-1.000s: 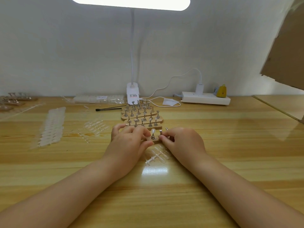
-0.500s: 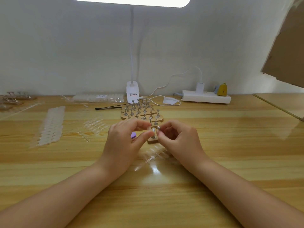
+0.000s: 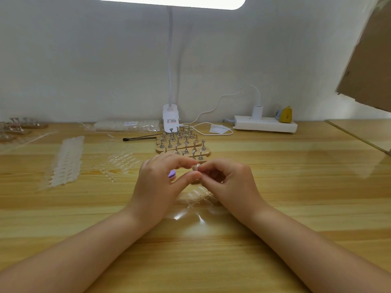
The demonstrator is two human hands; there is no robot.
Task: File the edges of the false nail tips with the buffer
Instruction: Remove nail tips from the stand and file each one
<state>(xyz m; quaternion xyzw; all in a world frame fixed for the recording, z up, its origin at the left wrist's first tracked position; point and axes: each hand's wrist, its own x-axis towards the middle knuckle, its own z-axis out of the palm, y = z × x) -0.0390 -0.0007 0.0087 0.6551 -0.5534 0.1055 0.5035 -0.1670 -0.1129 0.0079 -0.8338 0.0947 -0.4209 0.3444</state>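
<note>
My left hand (image 3: pixel 157 185) and my right hand (image 3: pixel 229 183) meet above the wooden table, fingertips together. Between them sits a small pale nail tip on a metal stand (image 3: pixel 195 167), pinched by my left thumb and forefinger and touched by my right fingertips. A purple buffer block (image 3: pixel 172 174) shows under my left palm; whether that hand holds it I cannot tell. A clear sprue of nail tips (image 3: pixel 195 196) lies on the table below my hands.
Wooden bases with several metal nail stands (image 3: pixel 183 144) stand just beyond my hands. Rows of clear nail tips (image 3: pixel 66 160) and more loose tips (image 3: pixel 121 159) lie at the left. A black brush (image 3: pixel 139 138), a lamp base (image 3: pixel 171 121) and a power strip (image 3: pixel 265 123) line the back.
Both hands rose from the table and lifted the small stand with its nail tip off the wooden base. The purple buffer came into view beneath my left palm.
</note>
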